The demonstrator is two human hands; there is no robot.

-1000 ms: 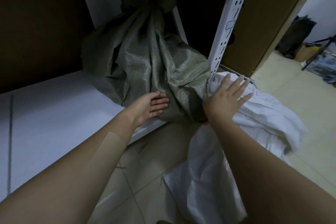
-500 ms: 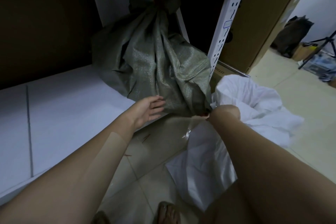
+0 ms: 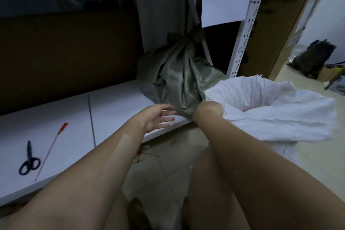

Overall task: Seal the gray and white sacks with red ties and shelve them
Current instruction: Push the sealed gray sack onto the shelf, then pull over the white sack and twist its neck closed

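Gray sack [image 3: 179, 84] looks tied off at the neck and sits at the right end of the shelf [image 3: 112, 110], close to its front edge, so the white sack [image 3: 270, 114] is what's left. It's on the floor just off the shelf's right end, mouth wide open, with the right hand [image 3: 210, 109] clenched on its rim. Left hand [image 3: 158, 117] is loose, fingers spread, over the front edge. I'd gather the whole mouth into one tight neck first (stragglers slip out), then fetch the red tie [image 3: 50, 147] lying beside the scissors [image 3: 29, 160] near the left front.
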